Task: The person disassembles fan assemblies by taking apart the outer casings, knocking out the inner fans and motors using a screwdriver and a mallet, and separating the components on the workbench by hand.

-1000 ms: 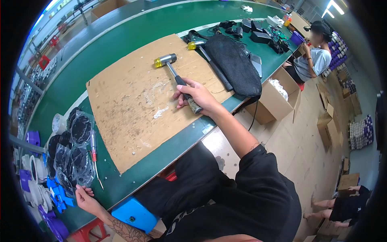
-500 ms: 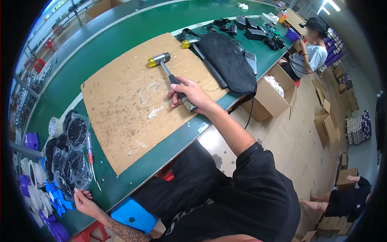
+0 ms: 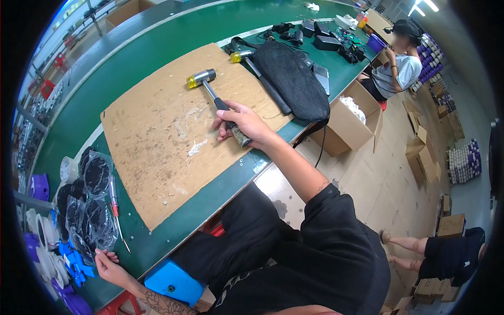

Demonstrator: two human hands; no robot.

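Observation:
My right hand holds a hammer by its dark handle, its yellow and metal head over the worn cardboard sheet. At the lower left, my left hand has its fingers curled at the edge of the plastic-wrapped black round parts; whether it grips the plastic is too small to tell. A screwdriver with a red and clear handle lies beside those parts. Another hammer rests by a black mesh bag to the right of my right hand.
Black devices and cables lie farther along the green table. An open carton stands beside it. A seated person is at the far right; another person is at the lower right. Blue and purple parts lie at the left.
The view has shifted slightly, moving the table and hammers left in the picture. The person at the lower right has changed posture. Both my hands keep nearly the same pose.

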